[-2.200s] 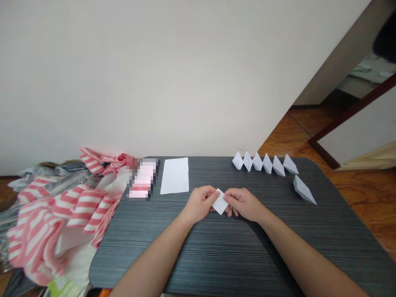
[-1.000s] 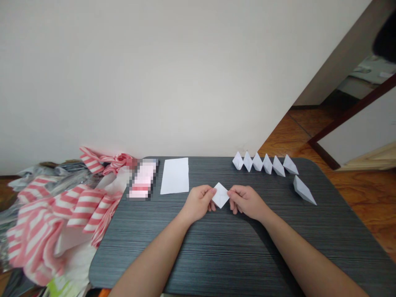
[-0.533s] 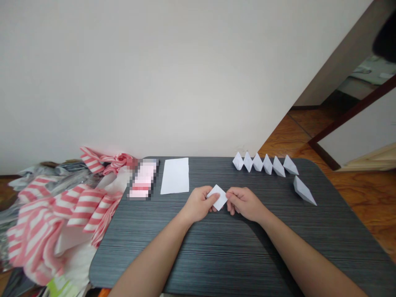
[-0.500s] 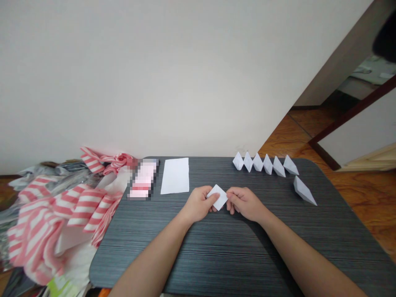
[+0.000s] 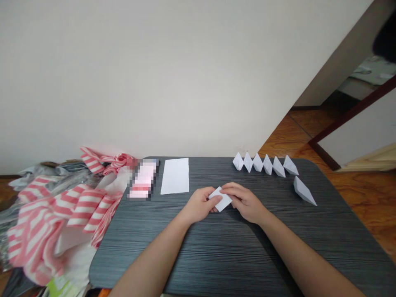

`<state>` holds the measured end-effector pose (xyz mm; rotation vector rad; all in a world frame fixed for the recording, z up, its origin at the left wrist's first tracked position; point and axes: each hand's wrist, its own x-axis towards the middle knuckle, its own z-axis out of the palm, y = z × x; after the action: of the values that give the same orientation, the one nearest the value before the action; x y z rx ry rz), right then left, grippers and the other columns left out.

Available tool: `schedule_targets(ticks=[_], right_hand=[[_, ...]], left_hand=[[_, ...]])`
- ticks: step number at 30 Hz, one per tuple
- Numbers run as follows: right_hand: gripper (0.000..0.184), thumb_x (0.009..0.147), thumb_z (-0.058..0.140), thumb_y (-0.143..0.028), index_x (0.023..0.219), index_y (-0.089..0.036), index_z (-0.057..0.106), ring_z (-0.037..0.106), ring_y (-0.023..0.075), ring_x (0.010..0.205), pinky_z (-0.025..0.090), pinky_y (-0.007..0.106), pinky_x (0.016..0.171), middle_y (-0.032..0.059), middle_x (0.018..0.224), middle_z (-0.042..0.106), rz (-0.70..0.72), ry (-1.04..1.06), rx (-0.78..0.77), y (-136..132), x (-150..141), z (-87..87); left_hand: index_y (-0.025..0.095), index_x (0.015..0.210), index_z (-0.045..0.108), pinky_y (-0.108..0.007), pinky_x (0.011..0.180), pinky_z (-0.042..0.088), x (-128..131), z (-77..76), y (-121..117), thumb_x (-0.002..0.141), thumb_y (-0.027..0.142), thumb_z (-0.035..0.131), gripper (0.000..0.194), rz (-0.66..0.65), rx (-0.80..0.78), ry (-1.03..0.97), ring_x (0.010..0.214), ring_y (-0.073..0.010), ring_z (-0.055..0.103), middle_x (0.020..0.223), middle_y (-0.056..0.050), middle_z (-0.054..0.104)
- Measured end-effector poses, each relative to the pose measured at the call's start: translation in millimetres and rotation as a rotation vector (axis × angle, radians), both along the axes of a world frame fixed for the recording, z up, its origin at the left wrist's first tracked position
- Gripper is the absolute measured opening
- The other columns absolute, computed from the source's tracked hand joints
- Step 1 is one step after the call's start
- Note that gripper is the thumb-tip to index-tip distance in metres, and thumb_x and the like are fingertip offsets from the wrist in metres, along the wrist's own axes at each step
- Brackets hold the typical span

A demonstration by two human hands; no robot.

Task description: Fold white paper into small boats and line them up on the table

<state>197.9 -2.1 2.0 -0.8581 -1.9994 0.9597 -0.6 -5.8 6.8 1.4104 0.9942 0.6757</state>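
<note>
A small folded paper [image 5: 224, 202], white and roughly diamond-shaped, is held above the middle of the dark table. My left hand [image 5: 200, 205] pinches its left side, thumb on top and fingers beneath. My right hand [image 5: 246, 202] is at the paper's right side, its fingers reaching over the upper right edge and the thumb partly hidden. Several folded paper boats [image 5: 258, 162] stand in a row at the back right. Another paper boat [image 5: 304, 191] lies apart from them, nearer the right edge. A flat white sheet of paper [image 5: 175, 176] rests left of my hands.
The dark wood-grain table [image 5: 210, 255] stands against a pale wall [image 5: 173, 82]. A blurred-out pinkish flat object [image 5: 142, 179] is at its back left corner. Red-and-white striped cloth [image 5: 43, 231] and plastic bags are heaped beside the table on the left.
The folded paper has turned and tilted in my left hand. My right hand has shifted from pinching its right corner to laying fingers over its upper edge. The boats and sheet stay put.
</note>
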Motion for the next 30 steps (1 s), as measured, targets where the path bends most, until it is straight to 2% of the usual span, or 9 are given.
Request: schedule_targets(ticks=[5, 10, 13, 17, 21, 26, 30], right_hand=[[0.025, 0.09, 0.045, -0.013, 0.105, -0.023, 0.063, 0.055, 0.0193, 0.101, 0.045, 0.035, 0.086, 0.0086, 0.109, 0.056, -0.011, -0.002, 0.044, 2.6, 0.6, 0.4], [0.017, 0.088, 0.05, -0.015, 0.092, -0.021, 0.064, 0.051, 0.0216, 0.108, 0.042, 0.038, 0.091, 0.0092, 0.115, 0.051, -0.088, 0.014, 0.04, 1.1, 0.1, 2.7], [0.013, 0.088, 0.049, -0.016, 0.088, -0.02, 0.062, 0.053, 0.0214, 0.104, 0.042, 0.038, 0.09, 0.0088, 0.108, 0.057, -0.108, 0.021, 0.02, 0.8, -0.4, 3.6], [0.016, 0.09, 0.047, -0.019, 0.095, -0.02, 0.062, 0.058, 0.0183, 0.084, 0.046, 0.033, 0.078, 0.0061, 0.089, 0.062, -0.116, -0.01, -0.021, 1.7, 0.3, 2.6], [0.021, 0.09, 0.047, -0.02, 0.102, -0.019, 0.064, 0.057, 0.017, 0.079, 0.045, 0.03, 0.071, 0.006, 0.087, 0.061, -0.095, -0.054, -0.013, 2.0, 0.6, 2.1], [0.024, 0.087, 0.052, -0.024, 0.11, -0.021, 0.061, 0.056, 0.015, 0.07, 0.044, 0.028, 0.064, 0.0036, 0.082, 0.061, -0.125, -0.105, -0.079, 0.4, -1.5, -3.7], [0.032, 0.089, 0.048, -0.028, 0.12, -0.02, 0.05, 0.058, 0.0138, 0.062, 0.045, 0.025, 0.057, 0.0023, 0.079, 0.062, -0.16, -0.031, -0.248, -0.7, -1.1, -12.1]], left_hand=[[0.013, 0.083, 0.059, -0.021, 0.052, 0.042, -0.2, -1.2, 0.0, 0.082, 0.043, 0.053, 0.03, -0.011, 0.021, 0.019, 0.058, -0.011, 0.054, 0.066, -0.001, 0.057], [0.014, 0.1, 0.057, -0.02, 0.053, 0.042, 3.5, 2.0, -2.3, 0.082, 0.038, 0.054, 0.03, -0.007, 0.035, -0.057, 0.058, -0.0092, 0.052, 0.078, -0.002, 0.06], [0.015, 0.104, 0.058, -0.02, 0.054, 0.042, 4.1, 3.0, -3.0, 0.084, 0.037, 0.052, 0.03, -0.006, 0.052, -0.023, 0.06, -0.0094, 0.053, 0.079, -0.003, 0.061], [0.014, 0.094, 0.061, -0.021, 0.053, 0.043, 1.9, 0.9, -1.4, 0.088, 0.04, 0.043, 0.032, -0.022, 0.042, 0.002, 0.057, -0.0098, 0.053, 0.068, -0.002, 0.059], [0.013, 0.089, 0.059, -0.021, 0.05, 0.042, 0.9, -1.0, 0.2, 0.091, 0.044, 0.034, 0.04, -0.008, 0.019, -0.05, 0.052, -0.0097, 0.052, 0.062, -0.002, 0.058], [0.014, 0.088, 0.059, -0.02, 0.051, 0.043, 2.5, -2.3, -1.4, 0.085, 0.043, 0.049, 0.031, -0.009, -0.001, -0.017, 0.054, -0.0099, 0.055, 0.063, -0.002, 0.06], [0.014, 0.086, 0.056, -0.019, 0.046, 0.04, 2.5, -6.2, -0.1, 0.086, 0.042, 0.048, 0.029, 0.065, -0.03, -0.036, 0.048, -0.0094, 0.053, 0.057, -0.001, 0.059]])
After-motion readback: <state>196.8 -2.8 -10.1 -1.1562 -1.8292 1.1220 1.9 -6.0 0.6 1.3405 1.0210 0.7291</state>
